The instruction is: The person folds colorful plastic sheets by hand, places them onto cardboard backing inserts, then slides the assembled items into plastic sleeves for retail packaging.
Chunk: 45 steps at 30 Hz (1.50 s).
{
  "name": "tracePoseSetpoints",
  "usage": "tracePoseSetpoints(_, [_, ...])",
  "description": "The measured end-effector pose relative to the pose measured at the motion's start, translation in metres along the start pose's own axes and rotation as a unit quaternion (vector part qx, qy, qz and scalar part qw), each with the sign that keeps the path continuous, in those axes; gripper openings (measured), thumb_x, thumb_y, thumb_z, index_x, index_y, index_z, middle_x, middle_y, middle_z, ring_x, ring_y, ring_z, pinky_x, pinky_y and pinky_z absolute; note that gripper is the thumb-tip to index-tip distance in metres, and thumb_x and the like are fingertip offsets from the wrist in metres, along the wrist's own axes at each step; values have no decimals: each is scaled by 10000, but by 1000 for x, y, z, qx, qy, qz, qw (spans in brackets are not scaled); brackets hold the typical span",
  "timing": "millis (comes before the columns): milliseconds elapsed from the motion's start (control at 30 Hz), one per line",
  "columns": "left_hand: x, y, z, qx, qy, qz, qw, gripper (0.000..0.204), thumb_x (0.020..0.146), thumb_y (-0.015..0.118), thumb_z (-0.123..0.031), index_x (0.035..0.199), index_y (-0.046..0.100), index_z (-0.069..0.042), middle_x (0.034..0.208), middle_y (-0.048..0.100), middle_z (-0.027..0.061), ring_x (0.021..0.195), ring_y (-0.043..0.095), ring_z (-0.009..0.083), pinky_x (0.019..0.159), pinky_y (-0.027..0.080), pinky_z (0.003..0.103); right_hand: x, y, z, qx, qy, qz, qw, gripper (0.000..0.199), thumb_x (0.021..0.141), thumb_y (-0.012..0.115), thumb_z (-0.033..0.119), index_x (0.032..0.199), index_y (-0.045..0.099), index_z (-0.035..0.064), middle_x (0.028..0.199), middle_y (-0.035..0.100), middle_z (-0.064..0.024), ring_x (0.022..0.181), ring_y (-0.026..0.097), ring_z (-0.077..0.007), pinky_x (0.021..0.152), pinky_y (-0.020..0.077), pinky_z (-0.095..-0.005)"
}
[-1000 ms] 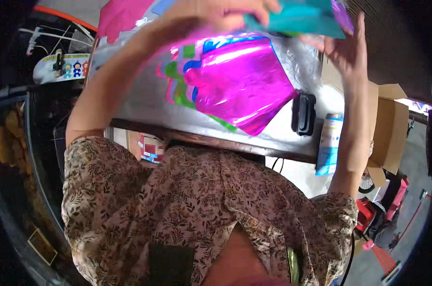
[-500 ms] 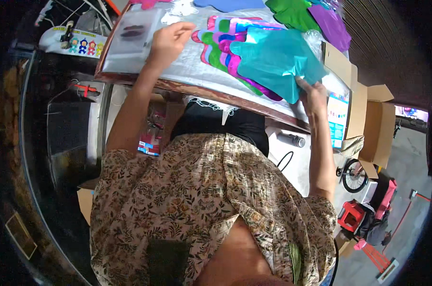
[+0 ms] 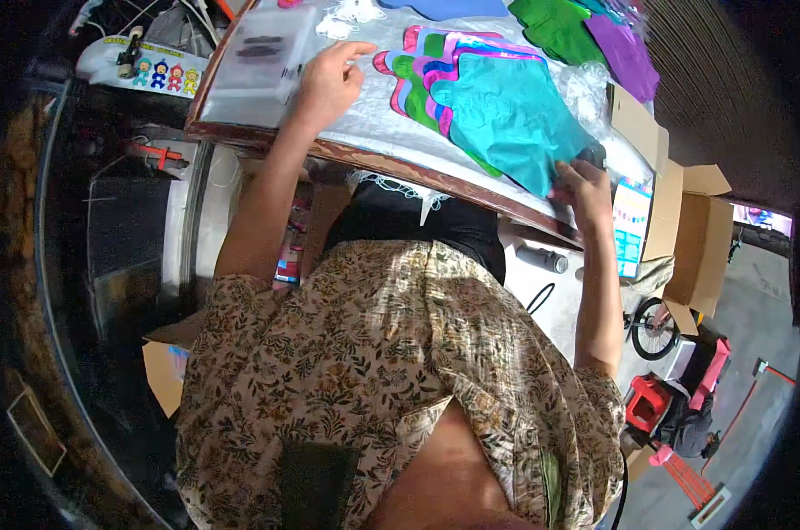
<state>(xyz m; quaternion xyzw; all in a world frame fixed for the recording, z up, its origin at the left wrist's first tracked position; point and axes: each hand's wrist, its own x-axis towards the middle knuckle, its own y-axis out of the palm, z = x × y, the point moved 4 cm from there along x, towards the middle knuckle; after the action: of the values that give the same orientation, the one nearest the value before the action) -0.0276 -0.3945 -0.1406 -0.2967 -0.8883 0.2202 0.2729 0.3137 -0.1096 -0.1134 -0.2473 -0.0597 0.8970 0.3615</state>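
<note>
A stack of flat, uninflated foil balloons lies on the table, fanned out in pink, green, purple and blue edges (image 3: 404,66). On top is a shiny teal foil balloon (image 3: 497,102). My right hand (image 3: 585,194) pinches its near right corner; a small dark object (image 3: 592,157) shows just behind the fingers, too hidden to name. To the left of the stack, my left hand (image 3: 328,84) hovers above the table cover, holding nothing, its index finger stretched toward the stack and the other fingers loosely bent.
Clear plastic sleeves (image 3: 257,66) lie at the table's left, with white string (image 3: 349,16) behind. Green (image 3: 559,31) and purple foil (image 3: 625,55) sit at the far right beside crumpled clear plastic (image 3: 585,93). An open cardboard box (image 3: 696,234) stands right of the table (image 3: 373,159).
The teal balloon has come down flatter onto the stack, its near corner still in my right hand. My left hand has shifted slightly to the right.
</note>
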Motion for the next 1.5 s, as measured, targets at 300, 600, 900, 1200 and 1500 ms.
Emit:
tracePoseSetpoints(300, [-8, -10, -15, -4, 34, -29, 999, 379, 857, 555, 26, 1198, 687, -75, 1137, 700, 152, 1007, 705, 281, 803, 578, 344, -50, 35, 40, -506, -312, -144, 791, 334, 993, 637, 252, 1203, 632, -8, 1152, 681, -199, 1020, 663, -376, 857, 542, -425])
tracePoseSetpoints(600, [-7, 11, -56, 65, 120, -39, 990, 277, 868, 680, -88, 1143, 717, -83, 1162, 687, 102, 1062, 647, 271, 905, 518, 390, -36, 56, 8, -519, -311, -89, 791, 541, 998, 617, 347, 1426, 536, 27, 1505, 478, -225, 1390, 453, -406, 1130, 398, -461])
tracePoseSetpoints(900, [-1, 67, -90, 158, 119, 5, 980, 274, 790, 834, -251, 973, 723, -80, 1022, 648, 92, 1045, 576, 309, 930, 447, 445, -41, 69, 10, -508, -310, -104, 797, 579, 982, 636, 365, 1418, 535, -2, 1497, 484, -237, 1383, 463, -409, 1136, 397, -454])
tracePoseSetpoints(1200, [4, 73, -91, 54, 59, 84, 993, 314, 777, 848, -189, 1011, 697, -42, 949, 716, 139, 920, 680, 326, 810, 530, 451, -41, 72, 11, -508, -303, -116, 798, 588, 975, 641, 368, 1399, 542, -28, 1489, 490, -242, 1372, 473, -417, 1126, 407, -450])
tracePoseSetpoints(1500, [2, 58, -117, -51, -31, 38, 997, 499, 722, 879, -127, 1171, 666, -89, 892, 735, 163, 739, 711, 275, 670, 562, 383, -40, 75, 14, -505, -308, -118, 798, 589, 966, 650, 366, 1390, 552, -31, 1479, 497, -251, 1367, 474, -424, 1127, 404, -456])
